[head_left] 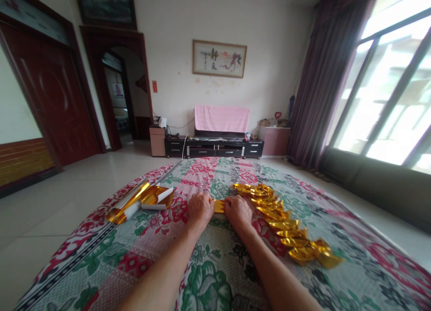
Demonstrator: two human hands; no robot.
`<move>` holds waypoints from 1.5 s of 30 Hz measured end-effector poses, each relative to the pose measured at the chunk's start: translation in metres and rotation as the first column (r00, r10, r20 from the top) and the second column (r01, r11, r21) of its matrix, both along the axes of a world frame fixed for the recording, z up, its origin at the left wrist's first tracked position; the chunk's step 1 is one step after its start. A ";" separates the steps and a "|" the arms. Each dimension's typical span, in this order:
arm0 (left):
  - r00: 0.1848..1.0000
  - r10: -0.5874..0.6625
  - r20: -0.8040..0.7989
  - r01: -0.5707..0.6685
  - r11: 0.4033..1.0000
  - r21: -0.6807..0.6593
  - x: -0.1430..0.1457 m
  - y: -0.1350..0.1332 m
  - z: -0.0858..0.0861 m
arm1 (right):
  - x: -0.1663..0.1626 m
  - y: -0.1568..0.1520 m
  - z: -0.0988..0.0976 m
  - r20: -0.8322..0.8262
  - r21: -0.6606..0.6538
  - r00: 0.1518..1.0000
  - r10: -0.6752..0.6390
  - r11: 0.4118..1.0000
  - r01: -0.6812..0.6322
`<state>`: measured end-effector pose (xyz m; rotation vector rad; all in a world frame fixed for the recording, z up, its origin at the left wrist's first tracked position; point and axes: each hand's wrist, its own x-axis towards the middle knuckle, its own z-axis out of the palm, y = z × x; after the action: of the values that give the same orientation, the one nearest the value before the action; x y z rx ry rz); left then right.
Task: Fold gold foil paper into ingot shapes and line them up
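Note:
A small folded piece of gold foil paper (pixel 219 206) lies flat on the flowered cloth, its two ends under my fingers. My left hand (pixel 201 208) grips its left end with curled fingers. At the right end, my right hand (pixel 238 211) holds it the same way. The fingertips of both hands are partly hidden. To the right runs a row of several folded gold foil ingots (pixel 283 224), overlapping one another. Over on the left, loose curled sheets of gold foil paper (pixel 129 203) with white backs rest on the cloth.
The flowered cloth (pixel 207 279) covers a broad rounded surface before me. Beyond it stands a low black cabinet (pixel 215 153) with a pink cloth (pixel 222 118) draped above. A curtain (pixel 319 77) and window are on the right, a red door (pixel 50 91) on the left.

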<state>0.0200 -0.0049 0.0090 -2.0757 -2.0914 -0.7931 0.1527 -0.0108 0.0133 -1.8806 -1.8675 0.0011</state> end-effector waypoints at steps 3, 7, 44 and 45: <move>0.999 -0.033 0.022 0.032 0.999 0.038 0.000 -0.001 0.000 | -0.001 0.000 0.000 -0.008 -0.009 1.000 0.003 1.000 -0.003; 0.997 -0.075 0.026 0.074 0.996 0.057 0.001 -0.002 0.002 | -0.002 0.000 -0.002 -0.042 0.017 0.999 -0.011 1.000 0.012; 0.947 -0.318 0.031 0.320 0.938 -0.137 -0.025 0.000 0.005 | 0.007 -0.015 -0.009 0.038 0.069 0.972 0.231 0.970 -0.233; 0.945 -0.324 0.040 0.326 0.934 -0.145 -0.026 0.001 0.005 | 0.007 -0.015 -0.009 0.032 0.065 0.970 0.242 0.968 -0.244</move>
<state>-0.0063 -0.0042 0.0142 -2.5487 -1.8907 -0.7054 0.1602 -0.0260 0.0045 -1.6030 -2.0762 -0.0040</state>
